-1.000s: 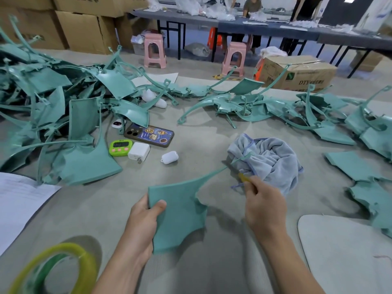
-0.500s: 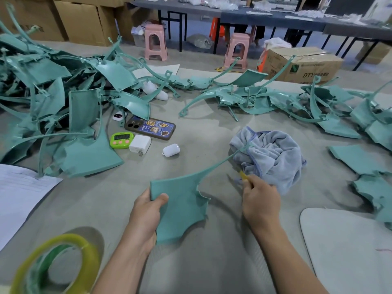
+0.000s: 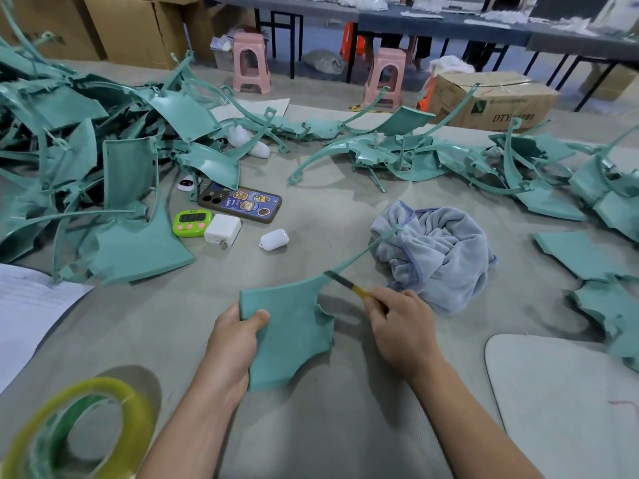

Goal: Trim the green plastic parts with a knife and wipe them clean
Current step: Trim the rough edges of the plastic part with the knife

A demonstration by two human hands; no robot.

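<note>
Two-handed work here: pinching the green part (image 3: 290,326) at its left edge with the left hand (image 3: 238,335), thumb on top and fingers curled underneath, holding it tilted just above the desk (image 3: 328,202), straight ahead between the forearms, its thin strip reaching up to the cloth (image 3: 439,254). Gripping the knife (image 3: 345,282) in the right hand (image 3: 401,326), fingers wrapped tight round the yellow handle, laying the blade tip against the edge where the wide plate is narrowing into the strip.

Doing this well probably meaning:
- keeping the blade shallow
- shaving lightly along the edge and away from the left thumb
- bracing the plate firmly so the springy strip is not flexing under the cut
- taking thin passes rather than digging in

Against a second ago:
- sliding the blade down off the strip toward the plate
- drawing the right hand back from the cloth and baring more blade
- keeping the left grip at the same spot
- leaving the pile of parts (image 3: 103,160), phone (image 3: 240,203) and tape roll (image 3: 79,426) lying as before
</note>
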